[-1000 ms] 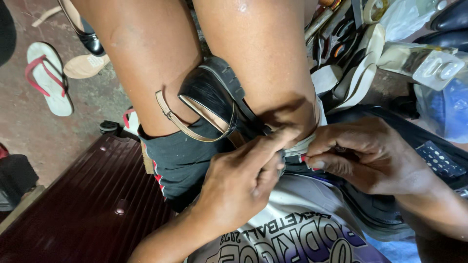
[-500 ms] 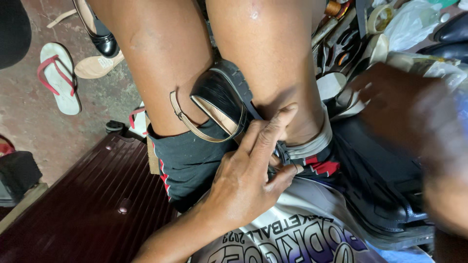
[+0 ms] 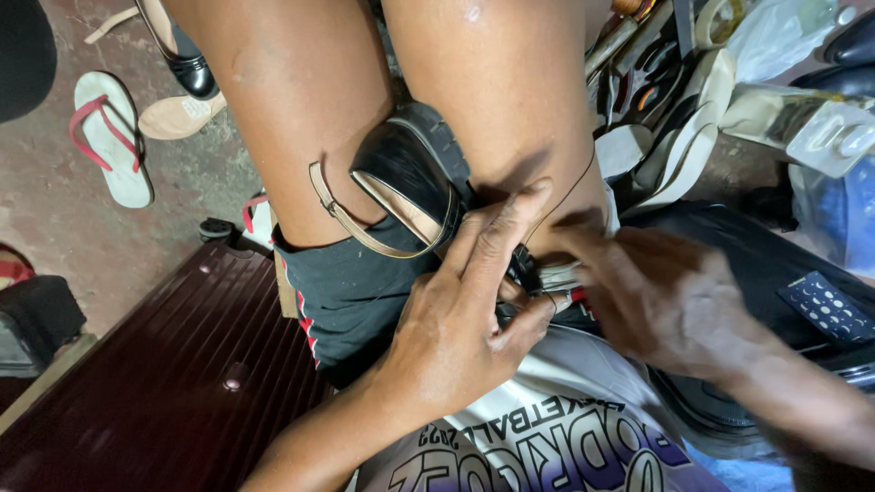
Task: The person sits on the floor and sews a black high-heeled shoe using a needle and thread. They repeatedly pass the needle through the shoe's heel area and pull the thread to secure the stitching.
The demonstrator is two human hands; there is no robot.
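Note:
A black shoe (image 3: 406,164) with a thin tan strap (image 3: 339,217) is wedged between my two bare knees. My left hand (image 3: 456,319) grips it from below, the forefinger stretched up along its side and the thumb tucked under its rear. My right hand (image 3: 665,301) is motion-blurred at the shoe's right end, fingertips touching it. A thin dark thread (image 3: 588,178) arcs from those fingertips up over my right knee. What else the right fingers pinch is hidden by the blur.
A white flip-flop (image 3: 109,137) with pink straps, a tan insole (image 3: 178,114) and a black dress shoe (image 3: 191,68) lie on the floor at left. A dark red ribbed case (image 3: 164,383) sits lower left. Tools and shoe soles (image 3: 652,100) and a plastic pack (image 3: 820,128) crowd the right.
My right hand swung out to the right half a second ago and has come back to the shoe. My left hand shifted its grip, forefinger now extended along the shoe.

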